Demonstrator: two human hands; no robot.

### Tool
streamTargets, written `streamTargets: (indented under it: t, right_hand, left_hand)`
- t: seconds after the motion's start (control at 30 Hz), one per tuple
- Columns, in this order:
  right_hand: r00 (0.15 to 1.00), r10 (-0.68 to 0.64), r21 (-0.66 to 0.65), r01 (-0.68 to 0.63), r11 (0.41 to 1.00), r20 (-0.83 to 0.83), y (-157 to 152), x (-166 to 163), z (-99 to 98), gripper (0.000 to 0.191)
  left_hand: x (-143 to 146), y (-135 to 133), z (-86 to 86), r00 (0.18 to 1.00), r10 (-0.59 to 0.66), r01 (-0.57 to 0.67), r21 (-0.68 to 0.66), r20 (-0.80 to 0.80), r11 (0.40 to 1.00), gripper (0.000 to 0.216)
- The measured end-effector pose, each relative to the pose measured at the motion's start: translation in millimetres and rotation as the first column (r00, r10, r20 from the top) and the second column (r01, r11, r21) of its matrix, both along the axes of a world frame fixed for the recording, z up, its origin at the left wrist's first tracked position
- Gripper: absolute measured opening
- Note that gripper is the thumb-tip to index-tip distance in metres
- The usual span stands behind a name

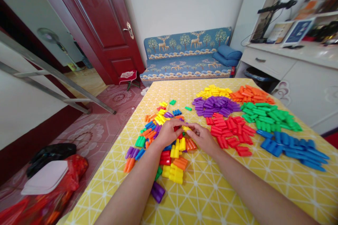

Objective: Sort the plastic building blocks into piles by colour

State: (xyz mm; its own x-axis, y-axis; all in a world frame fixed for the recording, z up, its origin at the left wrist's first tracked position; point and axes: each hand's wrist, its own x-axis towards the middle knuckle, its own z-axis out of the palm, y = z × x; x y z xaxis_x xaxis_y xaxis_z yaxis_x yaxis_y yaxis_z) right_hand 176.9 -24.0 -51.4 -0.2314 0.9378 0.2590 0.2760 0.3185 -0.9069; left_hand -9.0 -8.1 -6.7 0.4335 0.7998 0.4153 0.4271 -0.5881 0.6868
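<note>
My left hand (169, 133) and my right hand (202, 137) meet over a mixed pile of plastic pieces. Between their fingertips is a small yellow plastic piece (186, 128), pinched from both sides and partly covered by the fingers. Below the hands lie yellow ribbed pieces (175, 173), made of rounded tubes joined side by side, with an orange piece (180, 163) and a red piece (165, 157). A purple piece (157, 192) lies closest to me. Part of the mixed pile is hidden under my left hand and forearm.
Single-colour heaps lie to the right: yellow (214, 91), orange (252, 95), purple (215, 106), green (270, 116), red (232, 132) and blue (293, 147). A yellow patterned cloth (206, 197) covers the table. Beyond stand a blue sofa (182, 66) and a white cabinet (306, 88).
</note>
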Motion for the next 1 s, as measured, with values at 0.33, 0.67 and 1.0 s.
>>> streamTargets:
  t: [0.33,0.67,1.0]
  right_hand:
    - [1.0,0.005,0.001,-0.005,1.0,-0.003,-1.2,-0.6,4.2,0.031]
    - [1.0,0.011,-0.011,-0.012,1.0,-0.007,-2.7,-0.8,6.6,0.031]
    - [1.0,0.014,-0.019,-0.015,1.0,-0.011,-2.7,-1.4,8.3,0.028]
  left_hand:
    - [-0.5,-0.4,-0.3,1.0,0.0,0.0,0.003,-0.012,1.0,0.038]
    - [0.0,0.5,-0.1,1.0,-0.012,0.012,0.005,-0.019,1.0,0.038]
    - [-0.1,-1.1,1.4,0.999,-0.001,0.001,0.006,-0.039,1.0,0.036]
